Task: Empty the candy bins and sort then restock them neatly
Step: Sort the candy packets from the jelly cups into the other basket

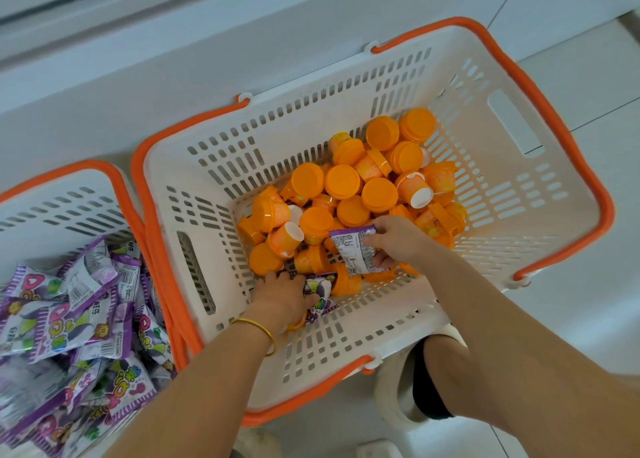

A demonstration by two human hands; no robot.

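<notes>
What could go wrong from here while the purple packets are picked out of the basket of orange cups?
The left hand grips a purple packet wedged among the orange cups; others may lie hidden beneath and be missed. Pulling it free could tumble the loosely piled cups, several already on their sides. The right hand pinches a second packet by its edge, so it might slip on the way to the packet basket.
</notes>
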